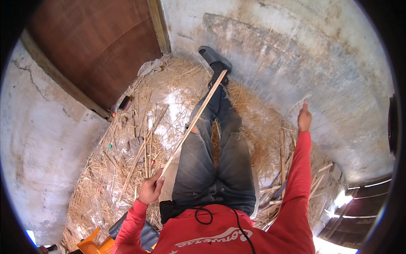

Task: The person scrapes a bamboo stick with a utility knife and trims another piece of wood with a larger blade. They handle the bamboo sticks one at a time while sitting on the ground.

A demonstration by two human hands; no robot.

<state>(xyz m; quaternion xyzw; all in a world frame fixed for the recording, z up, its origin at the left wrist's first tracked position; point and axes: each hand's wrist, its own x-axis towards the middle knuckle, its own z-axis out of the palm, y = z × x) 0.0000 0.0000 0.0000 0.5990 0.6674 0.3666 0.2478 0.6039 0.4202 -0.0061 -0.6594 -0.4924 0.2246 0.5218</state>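
The left hand (151, 189) has its fingers wrapped round the near end of a long, thin wooden strip (194, 122), which slants away from it, forward and rightward above the trousered legs (232, 165), to the far shoe (215, 56). That forearm is short in view, angled forward. The right arm stretches well forward and out, its hand (304, 120) mostly curled with one digit pointing ahead at the wall (338, 122) (whether it touches or pinches anything, I cannot tell). Loose sticks (136, 163) lie beyond the left hand.
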